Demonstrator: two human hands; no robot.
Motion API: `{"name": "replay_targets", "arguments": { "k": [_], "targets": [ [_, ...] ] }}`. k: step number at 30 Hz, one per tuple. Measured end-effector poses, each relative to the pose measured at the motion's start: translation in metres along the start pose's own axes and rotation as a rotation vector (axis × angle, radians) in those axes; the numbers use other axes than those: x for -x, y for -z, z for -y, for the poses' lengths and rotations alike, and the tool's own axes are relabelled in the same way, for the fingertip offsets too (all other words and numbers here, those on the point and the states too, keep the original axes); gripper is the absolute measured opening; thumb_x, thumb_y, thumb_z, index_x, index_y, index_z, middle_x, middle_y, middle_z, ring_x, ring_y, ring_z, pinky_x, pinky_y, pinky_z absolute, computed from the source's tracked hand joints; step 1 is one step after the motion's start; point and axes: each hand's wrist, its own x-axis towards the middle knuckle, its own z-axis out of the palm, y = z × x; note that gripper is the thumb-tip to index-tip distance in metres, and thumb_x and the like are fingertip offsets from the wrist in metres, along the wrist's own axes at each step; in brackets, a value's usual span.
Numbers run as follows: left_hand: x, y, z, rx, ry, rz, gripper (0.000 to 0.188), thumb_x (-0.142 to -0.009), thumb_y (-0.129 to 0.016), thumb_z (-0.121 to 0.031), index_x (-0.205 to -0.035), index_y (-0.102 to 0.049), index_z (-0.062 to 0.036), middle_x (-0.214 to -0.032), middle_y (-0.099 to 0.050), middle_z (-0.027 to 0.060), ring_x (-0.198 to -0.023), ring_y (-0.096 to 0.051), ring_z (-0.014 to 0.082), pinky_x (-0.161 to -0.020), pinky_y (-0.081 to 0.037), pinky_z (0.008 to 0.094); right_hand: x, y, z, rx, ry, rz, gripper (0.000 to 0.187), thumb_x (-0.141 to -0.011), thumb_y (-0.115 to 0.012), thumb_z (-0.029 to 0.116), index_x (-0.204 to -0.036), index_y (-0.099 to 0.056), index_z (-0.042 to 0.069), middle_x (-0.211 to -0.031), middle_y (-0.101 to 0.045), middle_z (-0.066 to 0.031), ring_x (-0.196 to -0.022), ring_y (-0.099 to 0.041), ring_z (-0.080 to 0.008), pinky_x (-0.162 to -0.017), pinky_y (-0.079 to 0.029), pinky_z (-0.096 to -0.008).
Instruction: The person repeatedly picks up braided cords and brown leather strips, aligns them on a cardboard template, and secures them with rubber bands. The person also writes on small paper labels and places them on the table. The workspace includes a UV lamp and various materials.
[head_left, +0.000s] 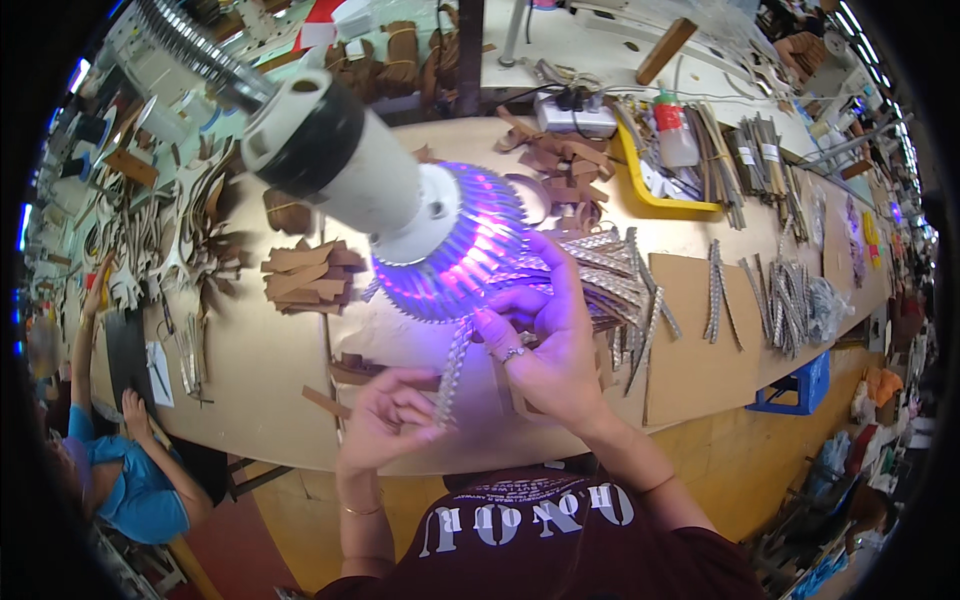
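Observation:
A silvery-grey braided strap (455,372) hangs at a slant just below the glowing purple head of a lamp (455,245). Its lower end is pinched between the thumb and fingers of my left hand (392,412). My right hand (548,355), with a ring on one finger, grips the strap near its upper end, close beside the lamp's rim. The lamp covers the very top of the strap. Behind my right hand lies a thick pile of similar braided straps (605,262), partly hidden by my fingers.
Brown strips (312,275) are stacked left of the lamp. A yellow tray (665,200) holds a red-and-clear bottle (675,130). More braided straps lie on a cardboard sheet (700,350) at right. A co-worker in blue (140,480) works at far left.

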Motion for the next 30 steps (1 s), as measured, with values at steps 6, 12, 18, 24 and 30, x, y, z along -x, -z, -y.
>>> {"name": "replay_targets", "arguments": {
  "k": [6,12,18,24,30],
  "targets": [
    [0.002,-0.037,0.005,-0.114,0.195,-0.018,0.062,-0.074,-0.074,0.011,-0.129,-0.044,0.0043,-0.090,-0.068,0.0118,-0.086,-0.071,0.0222,-0.079,-0.057,0.0281,-0.003,-0.020,-0.010,-0.066,0.006,-0.008,0.068,-0.090,-0.063,0.003,-0.143,-0.021,0.002,-0.090,-0.064,-0.0087,-0.078,-0.062,-0.0115,-0.073,-0.051,-0.0249],
    [-0.021,-0.085,0.010,0.039,-0.066,-0.133,0.060,-0.081,-0.071,0.003,-0.134,-0.042,0.0032,-0.095,-0.067,0.0109,-0.090,-0.068,0.0182,-0.083,-0.055,0.0289,0.014,-0.004,0.012,-0.069,-0.159,0.019,0.033,-0.093,-0.061,0.004,-0.123,-0.054,-0.004,-0.092,-0.064,-0.0064,-0.087,-0.063,-0.0102,-0.073,-0.051,-0.0217],
    [-0.021,-0.081,0.037,-0.382,-0.385,-0.078,0.036,-0.081,-0.072,-0.001,-0.116,-0.061,-0.0001,-0.096,-0.070,0.0134,-0.080,-0.068,0.0166,-0.075,-0.055,0.0293,0.045,0.063,0.048,0.199,0.031,-0.273,0.019,-0.093,-0.061,0.006,-0.108,-0.062,-0.004,-0.084,-0.064,-0.0050,-0.072,-0.057,-0.0088,-0.065,-0.046,-0.0221],
    [-0.009,-0.057,0.083,-0.626,-0.442,-0.285,0.027,-0.078,-0.076,-0.008,-0.103,-0.068,-0.0046,-0.087,-0.065,0.0075,-0.070,-0.063,0.0184,-0.063,-0.051,0.0291,0.070,0.083,0.061,0.716,-0.203,-0.026,0.010,-0.087,-0.069,0.008,-0.089,-0.067,-0.001,-0.074,-0.064,-0.0048,-0.064,-0.055,-0.0096,-0.060,-0.043,-0.0237],
    [-0.001,-0.069,0.115,-0.828,-0.582,-0.314,0.043,-0.075,-0.079,-0.019,-0.114,-0.066,-0.0082,-0.099,-0.061,0.0083,-0.072,-0.060,0.0206,-0.063,-0.049,0.0300,0.068,0.066,0.042,0.927,-0.180,0.014,0.013,-0.083,-0.074,0.012,-0.083,-0.068,0.001,-0.071,-0.064,-0.0073,-0.059,-0.055,-0.0143,-0.057,-0.042,-0.0273]
  ]
}}
